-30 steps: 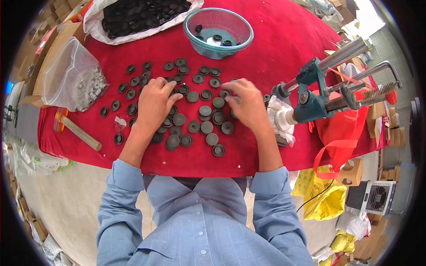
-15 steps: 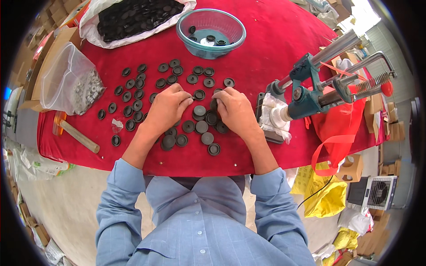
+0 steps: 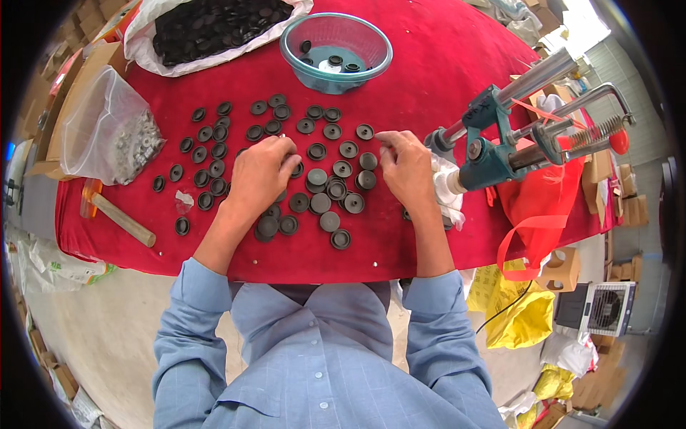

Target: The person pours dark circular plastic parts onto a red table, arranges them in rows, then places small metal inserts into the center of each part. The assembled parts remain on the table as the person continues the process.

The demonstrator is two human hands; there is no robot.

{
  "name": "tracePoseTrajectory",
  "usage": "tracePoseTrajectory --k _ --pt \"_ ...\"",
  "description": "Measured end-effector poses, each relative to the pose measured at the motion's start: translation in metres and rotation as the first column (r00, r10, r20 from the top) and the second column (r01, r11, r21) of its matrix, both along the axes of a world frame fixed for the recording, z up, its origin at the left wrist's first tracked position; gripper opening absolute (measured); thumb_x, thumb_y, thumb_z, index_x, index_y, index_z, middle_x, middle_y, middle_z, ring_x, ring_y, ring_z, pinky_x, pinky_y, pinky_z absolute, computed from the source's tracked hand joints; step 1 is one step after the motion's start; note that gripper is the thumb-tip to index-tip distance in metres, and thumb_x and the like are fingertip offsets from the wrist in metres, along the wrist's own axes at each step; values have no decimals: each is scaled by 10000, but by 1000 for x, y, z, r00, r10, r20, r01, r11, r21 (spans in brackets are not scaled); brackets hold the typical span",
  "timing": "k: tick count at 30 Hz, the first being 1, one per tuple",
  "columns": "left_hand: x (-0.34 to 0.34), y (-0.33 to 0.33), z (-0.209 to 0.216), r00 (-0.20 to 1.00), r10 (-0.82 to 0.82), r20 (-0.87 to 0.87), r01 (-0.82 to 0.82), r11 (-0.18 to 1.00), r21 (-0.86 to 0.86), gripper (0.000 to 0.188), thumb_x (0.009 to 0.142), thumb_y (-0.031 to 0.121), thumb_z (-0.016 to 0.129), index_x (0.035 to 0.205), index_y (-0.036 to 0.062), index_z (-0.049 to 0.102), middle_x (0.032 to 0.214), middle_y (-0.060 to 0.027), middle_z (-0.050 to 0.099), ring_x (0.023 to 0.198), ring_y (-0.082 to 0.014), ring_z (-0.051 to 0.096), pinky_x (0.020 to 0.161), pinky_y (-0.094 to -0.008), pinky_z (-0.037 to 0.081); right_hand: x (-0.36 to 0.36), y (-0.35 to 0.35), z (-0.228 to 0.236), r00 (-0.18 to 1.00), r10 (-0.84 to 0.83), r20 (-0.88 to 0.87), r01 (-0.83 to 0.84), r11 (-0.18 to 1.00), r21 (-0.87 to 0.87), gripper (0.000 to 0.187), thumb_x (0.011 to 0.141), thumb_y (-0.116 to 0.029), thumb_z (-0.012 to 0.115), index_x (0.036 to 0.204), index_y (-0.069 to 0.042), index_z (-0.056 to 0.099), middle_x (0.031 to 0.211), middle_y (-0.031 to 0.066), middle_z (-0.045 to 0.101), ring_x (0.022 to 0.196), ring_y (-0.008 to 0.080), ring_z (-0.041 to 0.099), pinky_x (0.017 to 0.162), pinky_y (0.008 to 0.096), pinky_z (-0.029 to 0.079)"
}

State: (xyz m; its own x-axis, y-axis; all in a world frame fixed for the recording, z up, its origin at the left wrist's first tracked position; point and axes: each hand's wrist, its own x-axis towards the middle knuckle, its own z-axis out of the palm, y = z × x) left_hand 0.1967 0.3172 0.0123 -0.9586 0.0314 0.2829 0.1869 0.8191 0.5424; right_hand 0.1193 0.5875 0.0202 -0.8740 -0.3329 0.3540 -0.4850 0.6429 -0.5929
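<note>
Many round black rubber caps (image 3: 316,151) with raised rims lie scattered over the red cloth, some showing a small central knob and others their flat side. My left hand (image 3: 259,171) rests among them with its fingers curled in. A tiny pale spot shows at its fingertips, and what it holds, if anything, is hidden. To the right of the caps, my right hand (image 3: 407,170) hovers with the index finger stretched toward a single cap (image 3: 364,131). Its thumb and fingers are apart, with nothing visible between them. Several caps overlap in a loose cluster (image 3: 336,189) between my hands.
A teal plastic basin (image 3: 337,79) holding a few caps stands beyond my hands. A white sack (image 3: 143,50) full of black caps lies far left, near a clear bag of small pale fittings (image 3: 136,146). A green hand press (image 3: 493,154) stands right; a rod (image 3: 125,220) lies left.
My right hand has moved right, off the caps it was touching, and its fingers have spread. Caps once under it now show. My left hand has shifted slightly left, away from the middle caps.
</note>
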Motion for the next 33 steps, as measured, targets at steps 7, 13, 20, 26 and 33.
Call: tracePoseTrajectory --k 7,13,20,26,33 --pt "2 21 -5 969 -244 24 243 969 51 363 898 152 834 1222 13 751 1085 -126 664 967 -317 699 862 -432 580 6 -8 -7 986 6 165 -33 986 161 315 900 -133 796 1204 -56 770 1131 191 703 1056 390 720 937 477 579" --pt "4 21 -5 962 -273 -8 271 959 -85 356 888 149 824 1205 5 749 1080 -123 665 968 -317 697 868 -433 587 2 -4 -8 985 18 172 -36 994 99 281 890 -121 809 1165 -71 783 1143 179 708 1028 389 734 928 473 591" --pt "3 20 -3 950 -311 -23 303 938 -166 347 873 137 808 1190 9 747 1057 -126 671 950 -299 703 838 -430 590 9 1 -3 995 75 68 -77 997 29 257 863 -53 821 1120 -56 810 1049 125 736 844 254 738 787 380 591" --pt "-3 8 12 969 -245 10 242 962 126 323 896 125 767 1187 -15 756 1015 -127 691 775 -226 687 715 -367 572 -2 14 6 957 31 287 48 963 -264 168 852 -37 813 1017 -11 791 955 127 728 782 252 732 751 379 585" --pt "-6 6 6 984 -175 -17 175 965 197 285 869 86 769 1139 5 725 982 -105 700 800 -201 682 697 -349 555 0 10 -13 973 -43 -225 98 966 241 94 901 -38 742 983 -31 697 1009 147 674 919 354 716 792 475 594"
